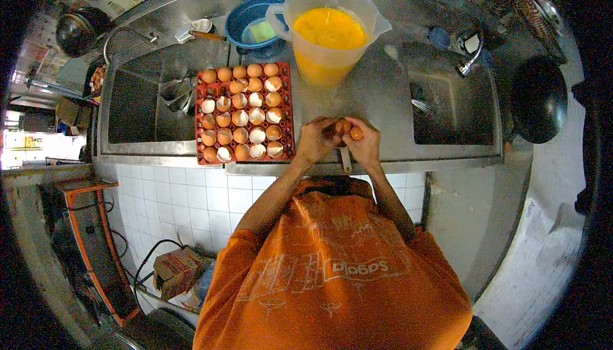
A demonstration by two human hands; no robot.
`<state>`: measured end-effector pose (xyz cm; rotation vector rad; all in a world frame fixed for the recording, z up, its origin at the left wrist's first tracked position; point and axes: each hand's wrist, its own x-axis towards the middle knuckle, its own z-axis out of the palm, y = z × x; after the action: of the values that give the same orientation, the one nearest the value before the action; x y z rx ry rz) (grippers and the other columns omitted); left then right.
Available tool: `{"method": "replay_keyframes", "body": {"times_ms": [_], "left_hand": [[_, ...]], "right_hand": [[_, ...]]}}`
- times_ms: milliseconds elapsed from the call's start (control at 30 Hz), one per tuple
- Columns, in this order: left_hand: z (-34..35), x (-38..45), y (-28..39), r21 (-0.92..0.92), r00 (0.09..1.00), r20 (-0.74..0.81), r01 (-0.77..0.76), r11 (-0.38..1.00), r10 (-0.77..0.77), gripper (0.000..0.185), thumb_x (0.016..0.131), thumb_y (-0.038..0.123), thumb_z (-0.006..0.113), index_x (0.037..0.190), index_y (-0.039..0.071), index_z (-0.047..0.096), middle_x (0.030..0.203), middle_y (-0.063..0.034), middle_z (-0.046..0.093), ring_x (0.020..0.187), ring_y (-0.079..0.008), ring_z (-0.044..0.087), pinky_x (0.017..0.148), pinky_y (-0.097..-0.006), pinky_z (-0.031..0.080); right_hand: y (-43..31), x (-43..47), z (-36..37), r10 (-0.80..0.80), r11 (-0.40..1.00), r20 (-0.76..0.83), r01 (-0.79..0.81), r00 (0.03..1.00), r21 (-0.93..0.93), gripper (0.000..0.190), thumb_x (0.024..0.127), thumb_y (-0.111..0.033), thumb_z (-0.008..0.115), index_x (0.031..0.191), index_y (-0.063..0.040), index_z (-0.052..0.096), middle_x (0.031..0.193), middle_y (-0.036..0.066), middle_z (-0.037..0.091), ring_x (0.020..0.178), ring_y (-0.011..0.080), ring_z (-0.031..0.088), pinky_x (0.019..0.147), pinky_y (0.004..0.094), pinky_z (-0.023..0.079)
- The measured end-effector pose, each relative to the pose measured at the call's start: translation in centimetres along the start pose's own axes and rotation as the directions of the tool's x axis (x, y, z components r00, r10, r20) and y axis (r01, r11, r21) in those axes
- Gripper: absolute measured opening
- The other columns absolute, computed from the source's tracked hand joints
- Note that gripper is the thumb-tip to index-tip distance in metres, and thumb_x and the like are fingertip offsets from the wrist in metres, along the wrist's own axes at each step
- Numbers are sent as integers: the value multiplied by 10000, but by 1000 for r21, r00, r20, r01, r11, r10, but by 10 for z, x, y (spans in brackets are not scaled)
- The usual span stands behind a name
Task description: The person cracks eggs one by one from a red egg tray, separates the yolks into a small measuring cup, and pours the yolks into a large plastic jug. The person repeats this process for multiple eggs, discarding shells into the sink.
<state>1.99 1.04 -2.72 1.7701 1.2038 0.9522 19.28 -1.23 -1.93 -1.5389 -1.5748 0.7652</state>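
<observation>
My left hand (313, 142) and my right hand (365, 143) meet over the steel counter near its front edge. Both close around a brown egg (356, 133); more brown shell shows between the fingertips, and whether it is a second egg or a broken half is unclear. A pale handle (346, 159) sticks out below my hands, its other end hidden. Beyond stands a translucent plastic pitcher (330, 70) holding yellow-orange beaten egg (330, 29). Left of my hands, a red egg tray (200, 125) carries several brown eggs and opened shells (257, 134), some showing white insides.
A blue basin (232, 22) with a light green item inside sits behind the tray. Steel sinks lie left (131, 110) and right (455, 106), the right one with a whisk (420, 106). A black wok (539, 100) hangs at far right. The counter's front edge (407, 163) runs before me.
</observation>
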Motion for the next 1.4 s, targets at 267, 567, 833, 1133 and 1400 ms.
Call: {"method": "replay_keyframes", "body": {"times_ms": [267, 567, 833, 1133, 1400], "left_hand": [[-48, 13, 7, 164, 982, 97, -174, 971, 160, 567, 732, 6, 733, 1285, 14, 606, 1146, -178, 654, 1013, -255, 671, 868, -332, 540], [-101, -13, 3, -295, 995, -89, -69, 953, 44, 575, 743, 58, 837, 1266, 35, 601, 1133, -97, 647, 1040, -202, 629, 871, -313, 527], [-270, -33, -34, 189, 807, -575, 290, 938, -134, 561, 695, 125, 846, 1211, 71, 632, 1106, -157, 675, 1038, -348, 623, 933, -428, 475], [-311, 8, -105, 428, 854, -482, 426, 797, -198, 450, 669, 248, 860, 1047, 66, 696, 1112, -203, 655, 1063, -400, 617, 914, -491, 489], [-362, 41, -126, 632, 961, -270, 224, 742, -60, 329, 711, 151, 749, 1019, 46, 701, 1010, -227, 686, 949, -400, 664, 818, -467, 534]], "right_hand": [[-8, 13, -17, 173, 921, -29, -151, 984, 359, 330, 841, 12, 698, 1163, -41, 648, 1026, 90, 678, 768, 126, 632, 634, 251, 518], [-82, 10, 40, 156, 864, 148, -207, 977, 459, 303, 881, -206, 754, 1130, -51, 675, 962, 52, 699, 816, 137, 647, 683, 280, 529], [-70, -38, 7, 167, 874, 252, -25, 953, -485, 305, 787, -225, 820, 930, 14, 697, 707, 99, 664, 635, 166, 630, 606, 340, 509], [0, -44, 37, 432, 724, 408, -579, 804, 375, 109, 848, -123, 758, 890, -65, 676, 646, -35, 572, 514, 52, 485, 435, 228, 331], [-63, -45, 0, 459, 635, 307, -549, 834, 543, 206, 792, -102, 791, 963, -59, 685, 792, -9, 642, 668, 107, 575, 581, 268, 441]]}}
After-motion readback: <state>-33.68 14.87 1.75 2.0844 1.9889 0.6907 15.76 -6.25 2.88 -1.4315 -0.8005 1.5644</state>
